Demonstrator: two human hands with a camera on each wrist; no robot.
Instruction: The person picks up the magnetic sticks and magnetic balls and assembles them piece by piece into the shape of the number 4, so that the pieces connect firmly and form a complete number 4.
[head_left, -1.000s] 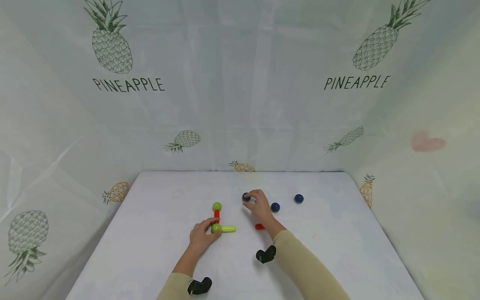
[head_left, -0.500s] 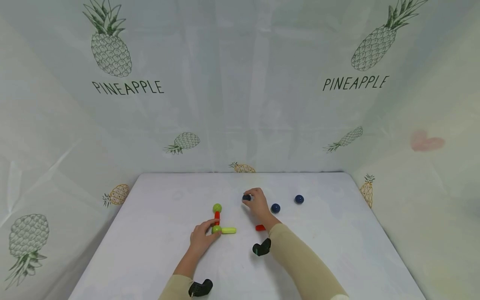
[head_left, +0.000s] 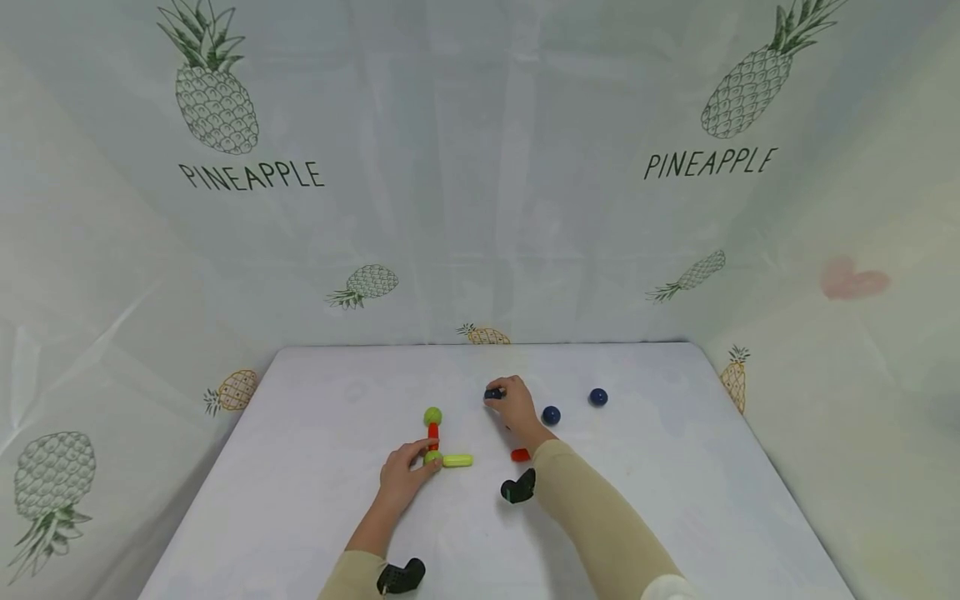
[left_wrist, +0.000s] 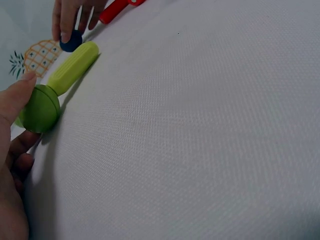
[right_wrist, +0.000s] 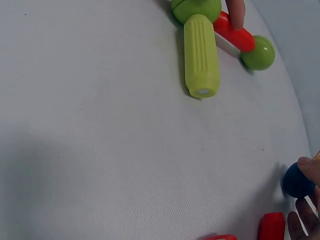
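In the head view, my left hand [head_left: 402, 477] grips a green ball [left_wrist: 42, 111] between thumb and fingers. A yellow-green ribbed rod [head_left: 457, 460] extends rightward from this ball, with a pale disc on its free end. Away from me, a red rod [head_left: 433, 432] links it to a second green ball [head_left: 432, 416]. My right hand [head_left: 517, 407] pinches a dark blue ball [right_wrist: 296, 182] farther back, apart from the joined pieces. Its fingers partly cover that ball in the head view.
Two more dark blue balls lie on the white table: one ball [head_left: 551, 415] just right of my right hand, another ball [head_left: 597, 397] farther right. A red piece [head_left: 520, 455] lies partly under my right forearm. A pineapple-print sheet [head_left: 480, 208] hangs behind the table.
My right fingers have closed around the blue ball, and the right forearm has shifted slightly left. My left hand stays on the green ball.
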